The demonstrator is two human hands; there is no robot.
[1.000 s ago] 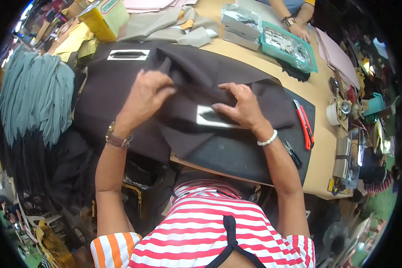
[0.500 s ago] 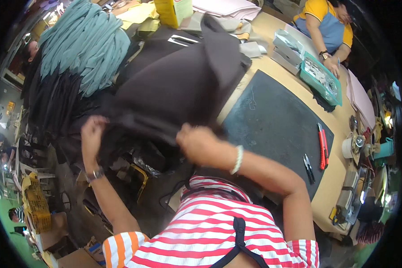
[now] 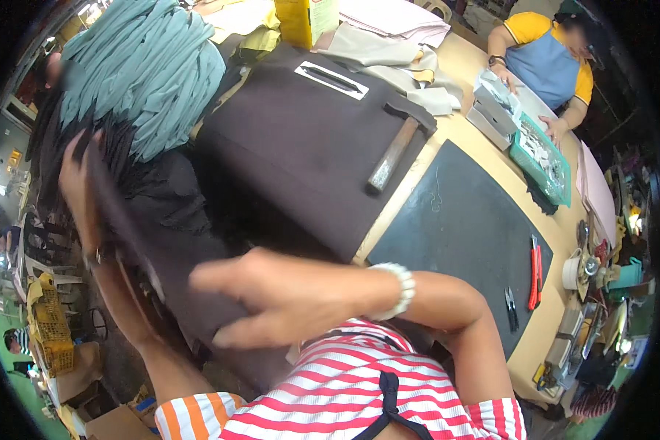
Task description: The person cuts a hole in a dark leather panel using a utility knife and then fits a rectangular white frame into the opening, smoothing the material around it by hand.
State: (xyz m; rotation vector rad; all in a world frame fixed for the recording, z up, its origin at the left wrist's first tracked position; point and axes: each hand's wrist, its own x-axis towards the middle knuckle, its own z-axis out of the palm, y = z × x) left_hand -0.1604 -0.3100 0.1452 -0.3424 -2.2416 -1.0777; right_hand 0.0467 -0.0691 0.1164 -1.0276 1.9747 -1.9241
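My left hand (image 3: 79, 176) is raised at the left, its fingers closed on the upper edge of a dark brown sheet of material (image 3: 187, 293). The sheet hangs down toward my lap. Over its lower part my right hand (image 3: 271, 297) is stretched out, fingers and thumb apart, blurred by motion. Beyond my hands, dark brown sheet material (image 3: 293, 147) covers the table. On it rest a wooden-handled hammer (image 3: 394, 152) and a white strip with a dark slot (image 3: 333, 80).
A dark cutting mat (image 3: 455, 213) carries a red utility knife (image 3: 535, 275) and thread snips (image 3: 511, 309). Bundled teal strips (image 3: 147, 73) stand at the far left. Across the table a co-worker (image 3: 543, 62) handles things near a green basket (image 3: 541, 158). A yellow box (image 3: 297, 22) stands at the back.
The dark sheet has come off the table toward the left and my lap, uncovering the hammer. My left hand has moved left and up; my right hand has moved nearer and its fingers have spread.
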